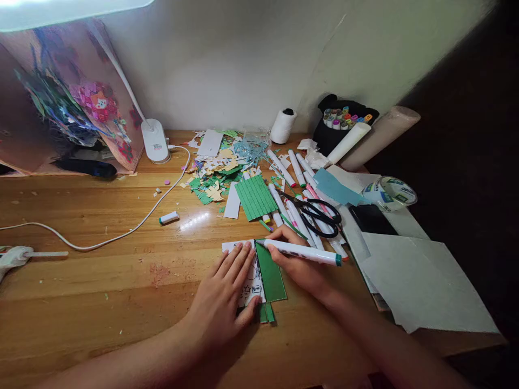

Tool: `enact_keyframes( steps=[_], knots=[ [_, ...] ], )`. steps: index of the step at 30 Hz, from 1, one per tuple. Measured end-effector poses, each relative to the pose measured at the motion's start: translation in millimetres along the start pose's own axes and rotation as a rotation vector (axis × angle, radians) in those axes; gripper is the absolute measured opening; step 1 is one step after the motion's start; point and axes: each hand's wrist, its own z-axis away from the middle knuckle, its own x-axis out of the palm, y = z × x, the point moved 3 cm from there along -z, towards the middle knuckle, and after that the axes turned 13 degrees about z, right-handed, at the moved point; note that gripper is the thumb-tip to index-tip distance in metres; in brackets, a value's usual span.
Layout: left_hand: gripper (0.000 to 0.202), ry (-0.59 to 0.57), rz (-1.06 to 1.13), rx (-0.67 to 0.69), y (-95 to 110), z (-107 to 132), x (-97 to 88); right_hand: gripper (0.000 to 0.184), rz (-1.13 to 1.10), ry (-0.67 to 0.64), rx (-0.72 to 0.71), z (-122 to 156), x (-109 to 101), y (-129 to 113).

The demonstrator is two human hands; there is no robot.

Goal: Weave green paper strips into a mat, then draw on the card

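Observation:
My left hand (227,286) lies flat with its fingers stretched over a white card with black drawings (254,278). The card overlaps a dark green piece of card (273,278), and narrow green strips (266,313) poke out below it. My right hand (298,265) grips a white marker (304,250), whose green end points right. The marker's tip is at the top of the green piece, beside the white card's edge. A marker cap (168,218) lies on the table to the upper left.
Black-handled scissors (324,216) lie over several markers behind my right hand. A lined green card (256,197) and a heap of paper scraps (219,173) are farther back. White sheets (430,281) and a tape roll (390,193) are at right; a white cable (141,219) crosses the left.

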Motion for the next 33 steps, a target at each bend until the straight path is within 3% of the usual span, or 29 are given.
enact_keyframes(
  steps=[16, 33],
  knots=[
    [0.071, -0.007, -0.017, 0.002, -1.1, -0.1, 2.0, 0.011, -0.009, -0.005, 0.041, 0.4, -2.2, -0.2],
    [0.071, -0.031, -0.010, -0.006, -1.0, -1.5, -1.0, 0.007, 0.022, -0.076, -0.062, 2.1, -7.9, -4.8]
  ],
)
